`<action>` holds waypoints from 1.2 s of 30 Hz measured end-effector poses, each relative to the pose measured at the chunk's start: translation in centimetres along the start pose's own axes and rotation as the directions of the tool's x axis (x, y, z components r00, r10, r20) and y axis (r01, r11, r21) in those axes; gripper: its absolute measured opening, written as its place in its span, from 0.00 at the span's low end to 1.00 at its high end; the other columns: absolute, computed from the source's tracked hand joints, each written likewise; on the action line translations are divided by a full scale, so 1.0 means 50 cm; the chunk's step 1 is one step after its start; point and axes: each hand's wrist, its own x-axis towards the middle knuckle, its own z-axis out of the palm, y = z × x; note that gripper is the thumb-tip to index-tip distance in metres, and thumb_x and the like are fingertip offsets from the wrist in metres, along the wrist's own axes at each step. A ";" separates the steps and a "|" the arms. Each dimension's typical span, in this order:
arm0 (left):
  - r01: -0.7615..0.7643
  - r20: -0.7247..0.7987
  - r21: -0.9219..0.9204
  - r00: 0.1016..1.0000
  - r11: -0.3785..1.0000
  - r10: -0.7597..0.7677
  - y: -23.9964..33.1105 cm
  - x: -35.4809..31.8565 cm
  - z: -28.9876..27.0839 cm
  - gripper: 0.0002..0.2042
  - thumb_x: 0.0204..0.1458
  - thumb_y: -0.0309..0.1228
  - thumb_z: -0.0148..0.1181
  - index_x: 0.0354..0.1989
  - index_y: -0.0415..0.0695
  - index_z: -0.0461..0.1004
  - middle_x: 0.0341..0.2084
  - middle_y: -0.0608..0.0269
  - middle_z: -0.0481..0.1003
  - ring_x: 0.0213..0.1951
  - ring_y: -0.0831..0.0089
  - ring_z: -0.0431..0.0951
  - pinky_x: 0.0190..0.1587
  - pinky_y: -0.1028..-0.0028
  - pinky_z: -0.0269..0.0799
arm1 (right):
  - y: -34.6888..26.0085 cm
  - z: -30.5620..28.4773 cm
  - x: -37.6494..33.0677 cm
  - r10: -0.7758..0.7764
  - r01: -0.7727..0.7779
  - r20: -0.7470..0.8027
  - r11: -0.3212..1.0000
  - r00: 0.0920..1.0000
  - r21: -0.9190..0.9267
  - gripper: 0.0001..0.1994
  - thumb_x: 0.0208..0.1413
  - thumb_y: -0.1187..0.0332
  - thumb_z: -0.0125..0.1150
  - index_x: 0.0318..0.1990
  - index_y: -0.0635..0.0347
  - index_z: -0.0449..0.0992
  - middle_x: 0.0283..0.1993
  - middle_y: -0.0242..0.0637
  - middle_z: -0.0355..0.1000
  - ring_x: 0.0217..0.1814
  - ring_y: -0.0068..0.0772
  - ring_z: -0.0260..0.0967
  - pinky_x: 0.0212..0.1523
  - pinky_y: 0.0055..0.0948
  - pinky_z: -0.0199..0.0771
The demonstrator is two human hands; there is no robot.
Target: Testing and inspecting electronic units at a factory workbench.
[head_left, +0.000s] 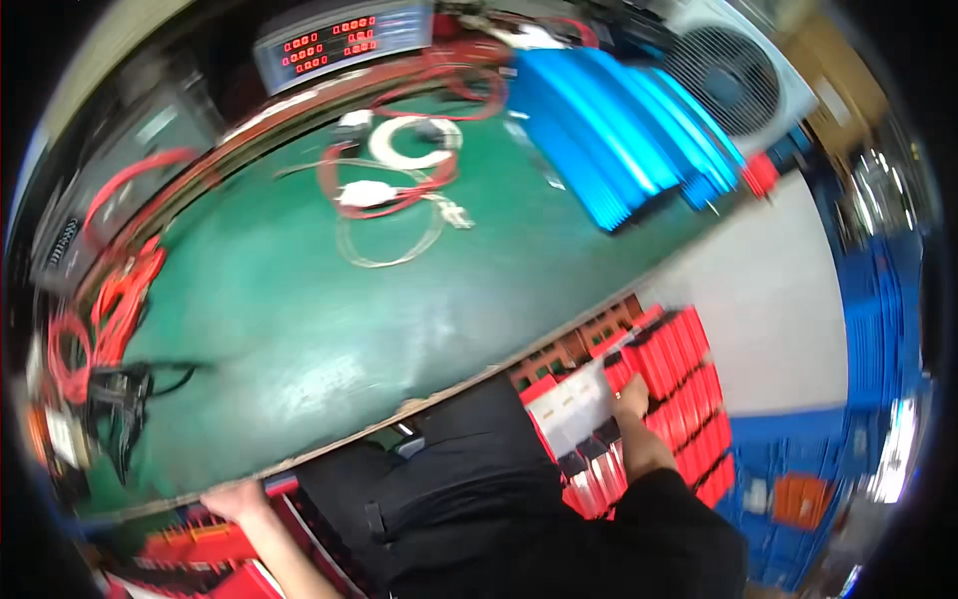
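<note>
My left hand (236, 499) is at the front edge of the green-topped workbench (299, 309), low on the left. Its fingers are blurred and partly hidden at the edge. Beneath it are red items (200, 544) in a container. My right hand (632, 401) reaches down among rows of red-and-black blocks (679, 369) to the right of my lap. Its fingertips are close to one of the blocks, next to a pale flat piece (569, 409). Blur keeps me from seeing whether those fingers grip anything.
On the bench lie coiled red and white cables (399, 190), blue ribbed metal housings (599, 130), red leads (125, 299) and black clips (120, 409). A meter with red digits (344, 45) stands behind. A fan (723, 80) and blue crates (788, 479) are on the right.
</note>
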 end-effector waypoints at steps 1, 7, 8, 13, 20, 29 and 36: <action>0.005 0.031 -0.014 0.999 1.000 -0.005 0.009 -0.008 -0.020 0.22 0.65 0.39 0.38 0.60 0.38 0.66 0.60 0.56 0.69 0.60 0.59 0.67 0.66 0.55 0.57 | -0.023 -0.017 0.004 0.016 -0.017 0.043 0.999 0.999 0.032 0.42 0.38 0.56 0.76 0.58 0.67 0.60 0.53 0.57 0.69 0.59 0.57 0.67 0.58 0.48 0.68; 0.451 0.398 0.462 0.664 0.764 -0.633 -0.028 -0.100 -0.095 0.22 0.64 0.40 0.45 0.57 0.34 0.67 0.52 0.47 0.73 0.51 0.56 0.76 0.54 0.59 0.73 | -0.092 -0.223 -0.060 -0.612 0.409 0.230 0.718 0.757 0.562 0.44 0.35 0.51 0.77 0.57 0.68 0.61 0.47 0.57 0.73 0.51 0.55 0.73 0.51 0.43 0.73; 0.463 0.439 0.579 0.517 0.671 -0.735 -0.018 -0.132 -0.084 0.24 0.62 0.41 0.47 0.57 0.31 0.66 0.53 0.42 0.73 0.51 0.53 0.77 0.54 0.58 0.73 | -0.117 -0.273 -0.069 -0.748 0.566 0.263 0.643 0.610 0.516 0.45 0.35 0.51 0.77 0.57 0.68 0.61 0.45 0.57 0.73 0.49 0.54 0.74 0.50 0.42 0.74; 0.091 0.732 0.678 -0.177 0.729 -0.658 0.149 -0.166 -0.012 0.28 0.60 0.41 0.49 0.57 0.24 0.64 0.52 0.34 0.72 0.52 0.48 0.77 0.53 0.59 0.74 | -0.275 -0.651 -0.138 -0.748 0.555 0.344 0.656 0.568 0.510 0.21 0.42 0.66 0.67 0.45 0.66 0.75 0.51 0.54 0.73 0.54 0.52 0.72 0.53 0.40 0.72; -0.654 0.877 0.221 0.458 0.723 0.146 0.202 -0.050 0.103 0.15 0.58 0.38 0.52 0.45 0.39 0.66 0.36 0.55 0.66 0.38 0.67 0.67 0.42 0.65 0.67 | -0.401 -0.341 -0.208 -0.886 0.438 0.464 0.413 -0.011 0.799 0.34 0.69 0.49 0.39 0.75 0.57 0.42 0.74 0.47 0.52 0.76 0.42 0.48 0.72 0.36 0.46; -0.269 0.944 0.274 0.257 0.923 -0.206 0.074 -0.121 0.056 0.09 0.60 0.33 0.53 0.34 0.41 0.66 0.27 0.60 0.67 0.30 0.66 0.67 0.37 0.69 0.66 | -0.363 -0.347 -0.368 -0.781 0.553 -0.042 0.401 0.623 0.730 0.08 0.61 0.68 0.53 0.45 0.56 0.75 0.56 0.37 0.70 0.58 0.43 0.64 0.65 0.45 0.57; -0.408 0.569 0.605 -0.378 0.683 -0.730 -0.063 -0.260 0.125 0.13 0.58 0.36 0.57 0.46 0.41 0.75 0.41 0.50 0.74 0.45 0.56 0.75 0.48 0.59 0.72 | -0.329 -0.331 -0.410 -0.795 0.665 -0.073 0.448 0.602 0.597 0.08 0.61 0.63 0.53 0.34 0.55 0.75 0.39 0.33 0.70 0.49 0.37 0.68 0.66 0.50 0.51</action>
